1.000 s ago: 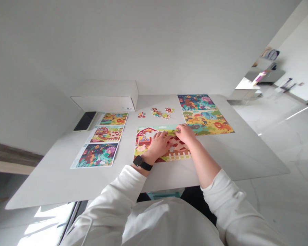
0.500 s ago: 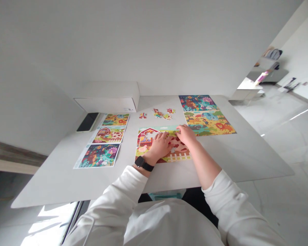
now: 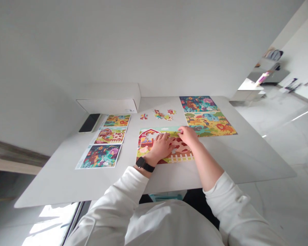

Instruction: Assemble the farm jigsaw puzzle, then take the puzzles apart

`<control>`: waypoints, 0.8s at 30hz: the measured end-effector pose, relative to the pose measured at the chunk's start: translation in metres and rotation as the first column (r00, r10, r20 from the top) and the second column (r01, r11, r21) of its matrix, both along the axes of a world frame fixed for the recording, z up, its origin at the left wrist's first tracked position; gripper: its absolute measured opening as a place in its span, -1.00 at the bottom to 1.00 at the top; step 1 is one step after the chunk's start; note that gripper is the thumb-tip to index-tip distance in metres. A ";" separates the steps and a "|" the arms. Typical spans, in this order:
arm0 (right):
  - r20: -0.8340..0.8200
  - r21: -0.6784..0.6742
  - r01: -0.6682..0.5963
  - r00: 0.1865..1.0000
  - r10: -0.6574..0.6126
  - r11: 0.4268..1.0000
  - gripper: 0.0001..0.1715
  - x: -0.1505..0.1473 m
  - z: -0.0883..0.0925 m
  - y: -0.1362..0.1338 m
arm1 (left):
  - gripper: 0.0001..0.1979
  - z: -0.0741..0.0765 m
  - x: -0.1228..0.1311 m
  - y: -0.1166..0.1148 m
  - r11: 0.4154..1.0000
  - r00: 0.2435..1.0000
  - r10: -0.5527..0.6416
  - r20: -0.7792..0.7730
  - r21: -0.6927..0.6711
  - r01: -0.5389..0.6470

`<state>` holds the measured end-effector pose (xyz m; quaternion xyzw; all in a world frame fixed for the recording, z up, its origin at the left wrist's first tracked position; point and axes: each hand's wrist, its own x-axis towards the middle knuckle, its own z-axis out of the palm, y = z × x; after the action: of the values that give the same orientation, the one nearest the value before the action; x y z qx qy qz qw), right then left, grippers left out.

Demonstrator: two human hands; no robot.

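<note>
A farm jigsaw puzzle (image 3: 182,158) with a red barn, a spotted cow and a white fence lies flat on the table in front of me. Gaps show in it near the barn. My left hand (image 3: 162,147), below a black watch, rests palm down over the middle of the puzzle with its fingers stretched out. At the upper right edge of the puzzle, my right hand (image 3: 188,135) has its fingers bent and thumb and fingertips close together. Whatever is between them is too small to make out. Several loose puzzle pieces (image 3: 159,114) lie beyond the puzzle.
Two finished picture puzzles, a dark one (image 3: 199,103) and a yellow safari one (image 3: 210,123), lie at the right. At the left are a printed picture sheet (image 3: 101,157), a phone (image 3: 89,123) and a white box (image 3: 106,106). A wall stands behind the table (image 3: 236,160).
The view has shifted slightly. My right thumb and fingertips have drawn a little closer together at the puzzle's upper edge. My left hand stays in place on the puzzle.
</note>
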<state>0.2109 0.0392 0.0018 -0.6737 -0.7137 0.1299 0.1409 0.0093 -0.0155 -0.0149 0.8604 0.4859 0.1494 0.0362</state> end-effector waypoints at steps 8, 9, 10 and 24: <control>-0.103 0.155 -0.073 0.991 0.090 0.985 -0.83 -0.002 0.000 -0.001 | -0.60 -0.003 0.000 0.000 1.000 0.999 0.003 0.052 -0.007 -0.003; -0.117 0.147 -0.085 0.988 0.103 0.985 -0.83 -0.003 0.000 -0.001 | -0.60 -0.003 0.000 -0.001 1.000 0.998 0.003 0.058 -0.012 -0.002; -0.122 0.116 -0.095 0.987 0.109 0.989 -0.82 -0.003 0.000 -0.001 | -0.60 -0.003 0.000 -0.001 1.000 0.998 0.002 0.061 -0.016 -0.001; -0.188 0.123 -0.161 0.965 0.182 0.979 -0.82 -0.008 0.001 -0.001 | -0.72 0.033 -0.047 0.037 0.990 0.911 0.084 0.404 -0.142 -0.029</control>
<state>0.2027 0.0377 0.0029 -0.5846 -0.7577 0.1698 0.2354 -0.0381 0.0216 0.0178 0.7913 0.5010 0.2945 0.1897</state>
